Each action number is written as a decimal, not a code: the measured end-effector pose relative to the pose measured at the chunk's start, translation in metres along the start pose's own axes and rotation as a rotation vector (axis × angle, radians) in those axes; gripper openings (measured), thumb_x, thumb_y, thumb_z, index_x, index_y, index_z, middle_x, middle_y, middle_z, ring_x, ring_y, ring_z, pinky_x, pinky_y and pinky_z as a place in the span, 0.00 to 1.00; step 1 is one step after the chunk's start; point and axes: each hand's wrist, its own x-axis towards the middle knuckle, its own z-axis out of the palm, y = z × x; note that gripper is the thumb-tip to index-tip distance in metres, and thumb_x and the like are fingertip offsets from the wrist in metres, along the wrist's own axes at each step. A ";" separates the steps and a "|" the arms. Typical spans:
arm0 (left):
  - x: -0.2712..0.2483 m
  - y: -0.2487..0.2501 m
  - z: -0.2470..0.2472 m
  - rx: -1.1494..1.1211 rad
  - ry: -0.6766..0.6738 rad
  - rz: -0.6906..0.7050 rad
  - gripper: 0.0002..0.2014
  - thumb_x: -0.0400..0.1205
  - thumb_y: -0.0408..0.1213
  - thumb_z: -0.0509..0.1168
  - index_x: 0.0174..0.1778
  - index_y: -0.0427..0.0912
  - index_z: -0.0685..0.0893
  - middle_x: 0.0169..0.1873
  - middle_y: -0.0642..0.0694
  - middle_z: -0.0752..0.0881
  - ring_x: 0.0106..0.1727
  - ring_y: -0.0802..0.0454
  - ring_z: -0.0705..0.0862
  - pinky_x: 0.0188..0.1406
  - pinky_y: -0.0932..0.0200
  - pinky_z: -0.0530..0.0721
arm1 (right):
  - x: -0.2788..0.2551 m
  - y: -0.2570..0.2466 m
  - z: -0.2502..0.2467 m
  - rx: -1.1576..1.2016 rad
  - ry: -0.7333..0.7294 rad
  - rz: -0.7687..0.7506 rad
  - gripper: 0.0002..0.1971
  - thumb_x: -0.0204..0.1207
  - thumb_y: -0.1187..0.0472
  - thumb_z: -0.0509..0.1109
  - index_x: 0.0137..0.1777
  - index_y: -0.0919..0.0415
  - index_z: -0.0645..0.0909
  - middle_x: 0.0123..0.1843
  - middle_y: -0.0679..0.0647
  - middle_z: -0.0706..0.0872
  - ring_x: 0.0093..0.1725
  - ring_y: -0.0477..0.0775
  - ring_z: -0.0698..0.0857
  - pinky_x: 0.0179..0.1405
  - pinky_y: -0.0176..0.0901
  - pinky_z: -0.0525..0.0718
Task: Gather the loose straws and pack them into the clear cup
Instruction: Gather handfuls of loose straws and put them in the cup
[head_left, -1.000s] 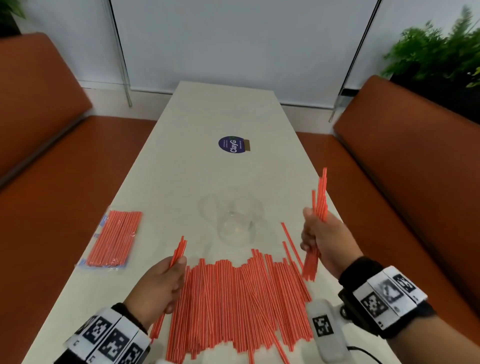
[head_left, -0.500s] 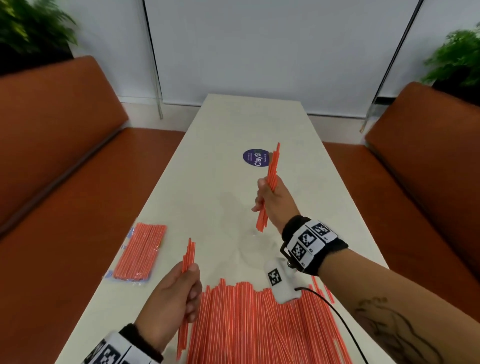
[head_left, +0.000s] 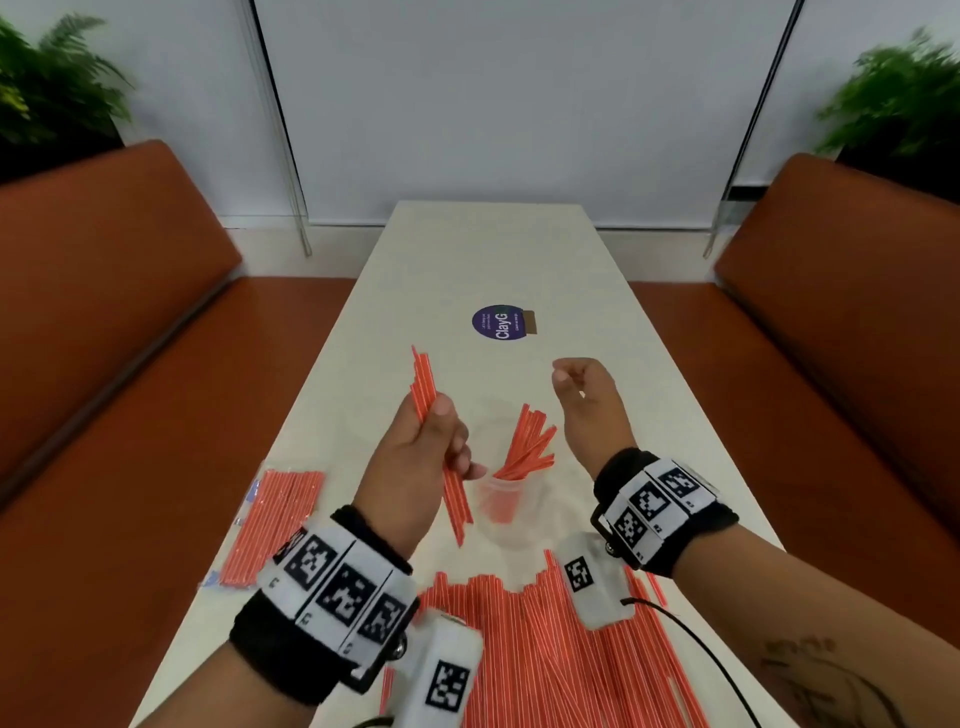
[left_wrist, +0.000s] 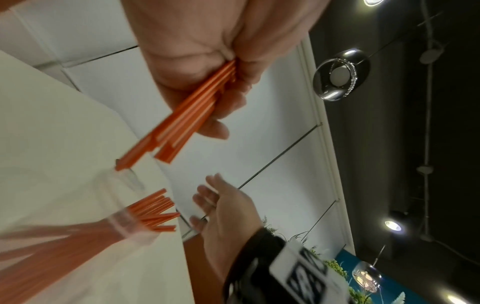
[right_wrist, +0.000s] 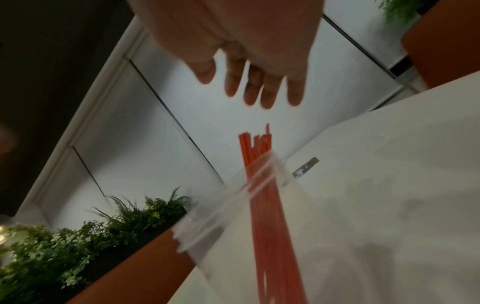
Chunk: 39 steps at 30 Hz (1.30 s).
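Head view: the long cream table (head_left: 467, 249) runs between orange benches (head_left: 104, 312) toward a white wall. Since the earlier frame, the right hand (head_left: 587, 410) has released its bundle; it is now loosely spread and empty. Thin orange straws (head_left: 524, 447) stand in the clear cup (head_left: 511, 501).

Left wrist view: the left hand (left_wrist: 207, 61) grips a straw bundle (left_wrist: 182, 115).

Right wrist view: the transparent plastic cup rim (right_wrist: 228, 197) is blurred.

Bare table (head_left: 488, 260) beyond the cup (head_left: 506, 506); loose straws (head_left: 519, 639) crowd its near side.
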 end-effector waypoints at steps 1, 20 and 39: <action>0.011 0.003 0.008 -0.043 0.009 0.034 0.13 0.86 0.39 0.49 0.36 0.46 0.71 0.26 0.49 0.69 0.24 0.57 0.72 0.37 0.59 0.84 | -0.001 0.005 -0.003 -0.015 0.051 0.034 0.11 0.83 0.63 0.58 0.61 0.66 0.76 0.57 0.56 0.78 0.54 0.48 0.75 0.55 0.36 0.70; 0.083 -0.070 0.037 0.767 0.124 -0.003 0.09 0.80 0.35 0.61 0.55 0.44 0.80 0.64 0.44 0.76 0.67 0.43 0.73 0.69 0.47 0.69 | -0.025 0.022 0.000 0.033 -0.278 0.479 0.14 0.81 0.63 0.56 0.63 0.63 0.76 0.49 0.57 0.80 0.31 0.54 0.85 0.16 0.38 0.76; -0.009 -0.030 -0.051 0.964 -0.227 -0.120 0.05 0.80 0.41 0.64 0.41 0.47 0.77 0.41 0.50 0.81 0.46 0.50 0.80 0.49 0.58 0.74 | -0.085 -0.029 -0.076 -0.165 -0.342 0.389 0.09 0.80 0.58 0.63 0.52 0.63 0.78 0.40 0.56 0.82 0.28 0.50 0.79 0.18 0.37 0.76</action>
